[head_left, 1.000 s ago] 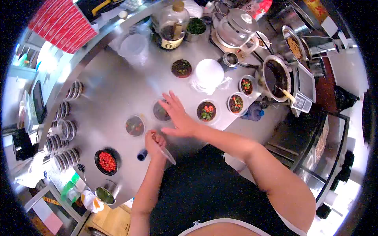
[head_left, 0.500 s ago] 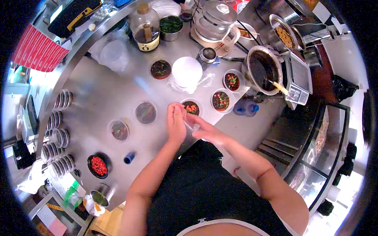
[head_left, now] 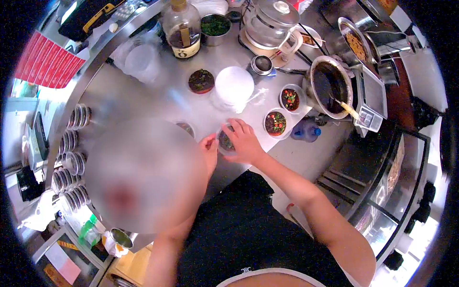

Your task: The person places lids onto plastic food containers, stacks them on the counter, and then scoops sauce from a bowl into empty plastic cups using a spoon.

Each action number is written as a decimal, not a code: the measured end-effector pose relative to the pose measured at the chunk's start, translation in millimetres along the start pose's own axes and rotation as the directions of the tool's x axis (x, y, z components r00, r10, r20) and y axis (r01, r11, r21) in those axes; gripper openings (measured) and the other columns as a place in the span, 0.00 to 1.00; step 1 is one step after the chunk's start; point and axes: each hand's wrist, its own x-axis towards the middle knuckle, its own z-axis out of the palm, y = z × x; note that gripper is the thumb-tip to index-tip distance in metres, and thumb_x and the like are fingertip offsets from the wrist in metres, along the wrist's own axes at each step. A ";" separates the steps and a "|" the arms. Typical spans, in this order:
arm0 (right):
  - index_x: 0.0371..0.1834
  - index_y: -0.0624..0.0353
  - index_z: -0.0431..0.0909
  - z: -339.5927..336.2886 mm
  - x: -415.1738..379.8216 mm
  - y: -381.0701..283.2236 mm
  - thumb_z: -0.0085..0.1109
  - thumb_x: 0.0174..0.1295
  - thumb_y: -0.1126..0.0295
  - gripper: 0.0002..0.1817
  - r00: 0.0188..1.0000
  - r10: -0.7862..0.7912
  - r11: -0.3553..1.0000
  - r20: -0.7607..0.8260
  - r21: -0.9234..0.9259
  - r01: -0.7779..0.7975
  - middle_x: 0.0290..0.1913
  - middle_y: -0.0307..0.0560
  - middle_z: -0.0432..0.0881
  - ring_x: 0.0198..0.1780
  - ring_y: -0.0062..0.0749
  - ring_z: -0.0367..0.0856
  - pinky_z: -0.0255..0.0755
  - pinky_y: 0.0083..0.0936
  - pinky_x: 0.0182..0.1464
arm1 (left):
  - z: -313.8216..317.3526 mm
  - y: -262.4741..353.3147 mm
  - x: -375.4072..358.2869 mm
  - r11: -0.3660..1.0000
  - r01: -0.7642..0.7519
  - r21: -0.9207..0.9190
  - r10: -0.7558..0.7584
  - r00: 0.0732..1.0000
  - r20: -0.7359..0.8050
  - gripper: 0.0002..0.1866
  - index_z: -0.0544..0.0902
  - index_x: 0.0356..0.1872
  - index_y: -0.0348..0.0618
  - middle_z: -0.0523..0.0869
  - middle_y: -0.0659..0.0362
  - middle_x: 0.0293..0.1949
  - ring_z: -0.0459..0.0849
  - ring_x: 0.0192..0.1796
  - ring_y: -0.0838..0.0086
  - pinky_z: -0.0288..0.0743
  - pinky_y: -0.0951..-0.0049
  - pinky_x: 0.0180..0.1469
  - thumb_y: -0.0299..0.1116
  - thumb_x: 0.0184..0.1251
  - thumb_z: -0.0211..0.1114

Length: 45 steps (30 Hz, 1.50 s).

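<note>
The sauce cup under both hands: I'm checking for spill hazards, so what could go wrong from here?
1. The right hand covers the sauce cup while the left hand pinches its rim; uneven pressure could tip it.
2. The open cups beside it sit near the counter edge, so an elbow might knock them off.
3. A blurred patch hides the counter on the left, so hazards there cannot be judged.

Brushed metal, clear plastic and glass

A dull-sheened steel counter (head_left: 143, 91) is seen at centre; clear glossy plastic is shown by the small cup (head_left: 226, 139), smooth glass by the kettle (head_left: 272, 21) and bottle (head_left: 182, 28) at the top, matt white plastic by the lid stack (head_left: 234, 86).
</note>
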 end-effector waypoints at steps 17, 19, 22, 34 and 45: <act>0.72 0.58 0.56 -41.9 43.6 -60.3 0.67 0.52 0.54 0.46 0.993 0.108 0.814 0.043 0.569 -0.113 0.69 0.61 0.59 0.65 0.54 0.65 0.62 0.41 0.66 | -69.0 63.7 -48.5 0.988 0.099 -0.121 -0.120 0.975 -0.185 0.13 0.74 0.36 0.37 0.79 0.47 0.32 0.80 0.36 0.56 0.72 0.60 0.41 0.38 0.69 0.59; 0.72 0.61 0.56 -34.9 64.1 -68.3 0.63 0.60 0.59 0.40 0.967 0.185 0.638 0.173 0.727 -0.252 0.69 0.59 0.63 0.65 0.44 0.67 0.63 0.35 0.66 | -86.3 45.9 -31.4 0.996 0.073 -0.059 -0.087 0.958 -0.274 0.12 0.75 0.35 0.37 0.79 0.46 0.35 0.79 0.40 0.56 0.71 0.60 0.44 0.38 0.68 0.60; 0.69 0.63 0.60 52.1 94.8 -37.1 0.57 0.66 0.59 0.32 0.957 0.160 0.491 0.242 0.822 -0.290 0.66 0.53 0.69 0.63 0.36 0.69 0.66 0.30 0.62 | -90.4 25.7 -15.3 0.972 0.038 0.231 0.047 0.935 -0.350 0.12 0.75 0.34 0.37 0.79 0.44 0.40 0.77 0.48 0.56 0.69 0.58 0.50 0.37 0.66 0.62; 0.54 0.60 0.77 50.0 135.0 -157.2 0.59 0.64 0.56 0.22 0.999 0.035 0.725 0.022 0.687 -0.041 0.55 0.57 0.76 0.59 0.44 0.74 0.66 0.32 0.62 | -152.8 60.5 -76.7 0.988 -0.152 0.006 0.120 0.752 -0.649 0.11 0.73 0.31 0.38 0.74 0.40 0.54 0.71 0.60 0.55 0.65 0.61 0.60 0.34 0.65 0.63; 0.67 0.63 0.64 108.3 138.2 -190.7 0.51 0.68 0.55 0.30 0.983 -0.143 0.683 0.114 0.730 0.014 0.64 0.62 0.69 0.66 0.51 0.66 0.56 0.38 0.69 | -193.6 38.4 -84.6 0.871 -0.086 -0.483 -0.281 0.719 -0.636 0.24 0.68 0.61 0.38 0.75 0.50 0.56 0.78 0.52 0.69 0.74 0.72 0.49 0.38 0.69 0.61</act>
